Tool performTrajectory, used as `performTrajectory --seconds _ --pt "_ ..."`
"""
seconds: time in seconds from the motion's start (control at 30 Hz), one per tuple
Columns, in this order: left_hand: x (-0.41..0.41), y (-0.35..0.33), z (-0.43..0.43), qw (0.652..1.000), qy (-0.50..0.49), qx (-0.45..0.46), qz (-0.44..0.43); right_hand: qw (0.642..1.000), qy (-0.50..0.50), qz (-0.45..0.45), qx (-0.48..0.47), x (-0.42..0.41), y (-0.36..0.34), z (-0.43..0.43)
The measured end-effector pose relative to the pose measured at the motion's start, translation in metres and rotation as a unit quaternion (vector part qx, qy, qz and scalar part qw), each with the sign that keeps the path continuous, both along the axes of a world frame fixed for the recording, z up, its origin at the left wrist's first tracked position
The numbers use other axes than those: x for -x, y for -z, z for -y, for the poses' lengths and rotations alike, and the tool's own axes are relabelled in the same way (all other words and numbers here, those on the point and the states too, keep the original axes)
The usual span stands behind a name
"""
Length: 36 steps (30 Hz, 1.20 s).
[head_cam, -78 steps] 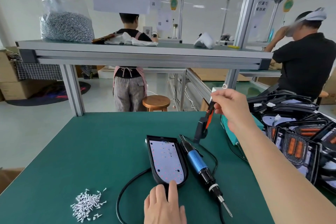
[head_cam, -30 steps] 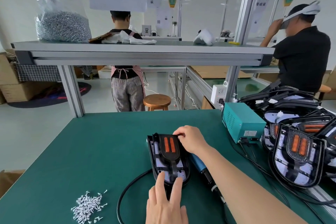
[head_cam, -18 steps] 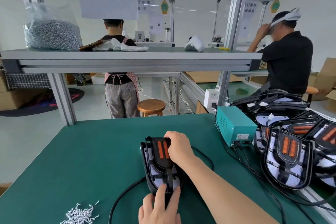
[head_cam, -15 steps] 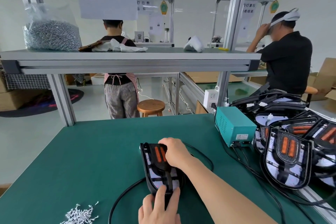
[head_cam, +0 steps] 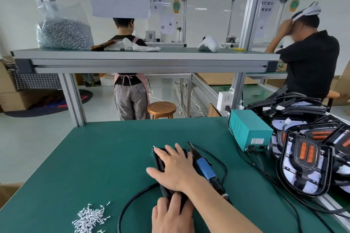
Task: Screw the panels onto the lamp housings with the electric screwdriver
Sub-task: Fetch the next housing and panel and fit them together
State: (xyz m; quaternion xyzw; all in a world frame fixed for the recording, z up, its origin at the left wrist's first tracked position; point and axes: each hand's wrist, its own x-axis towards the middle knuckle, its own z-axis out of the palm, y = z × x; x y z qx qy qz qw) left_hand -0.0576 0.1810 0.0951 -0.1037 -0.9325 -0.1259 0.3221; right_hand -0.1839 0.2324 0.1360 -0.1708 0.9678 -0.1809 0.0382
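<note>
While the lamp housing (head_cam: 158, 161) is pinned under the flat, empty left hand (head_cam: 171, 215) and right hand (head_cam: 175, 169), the electric screwdriver (head_cam: 205, 170) is laid parallel, nearest the right.

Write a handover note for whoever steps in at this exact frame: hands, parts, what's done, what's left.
Right hand: flat, fingers spread, pressing on the lamp housing.
Left hand: fingers rest on the housing's near end.
Electric screwdriver: unheld, lying on the mat right of the housing.
Loose screws: heap at near left. Stacked housings: far right.
Done: housing positioned; its top is hidden under the palm, no driven screw visible.
Left: take screws, pick up the screwdriver, drive them.
</note>
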Motion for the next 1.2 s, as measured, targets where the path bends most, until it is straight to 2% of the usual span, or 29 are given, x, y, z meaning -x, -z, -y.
performTrajectory --seconds 0.33,0.47,0.53,0.6,0.67,0.77,0.83,0.9,1.07,1.2 --pt "-0.009 -0.004 -0.002 0.994 0.032 0.006 -0.103 0.999 0.035 0.008 0.007 -0.025 0.008 -0.015" --pt "-0.018 -0.012 0.003 0.987 0.039 -0.042 -0.152 0.999 0.044 0.016 0.017 -0.03 0.011 -0.019" --pt "-0.021 -0.014 0.012 0.984 0.057 -0.081 -0.149 0.999 0.047 0.015 0.022 -0.031 0.011 -0.02" --pt "-0.021 -0.018 0.026 0.982 0.061 -0.123 -0.127 0.998 0.051 0.011 0.027 -0.034 0.011 -0.02" --pt "-0.015 -0.029 0.047 0.983 0.023 -0.158 -0.094 0.998 0.051 0.008 0.032 -0.037 0.011 -0.019" --pt "0.006 -0.045 0.085 0.98 -0.112 -0.165 0.01 0.998 0.053 -0.002 0.028 -0.042 0.011 -0.02" --pt "0.016 -0.05 0.115 0.96 -0.21 -0.155 0.103 0.998 0.053 -0.004 0.022 -0.045 0.011 -0.021" --pt "0.02 -0.048 0.142 0.935 -0.268 -0.146 0.182 0.998 0.053 -0.007 0.013 -0.046 0.011 -0.021" --pt "0.02 -0.035 0.159 0.911 -0.291 -0.104 0.271 0.998 0.057 -0.018 0.004 -0.047 0.011 -0.018" --pt "0.02 -0.026 0.158 0.915 -0.297 -0.057 0.266 0.998 0.06 -0.019 0.009 -0.048 0.011 -0.018"
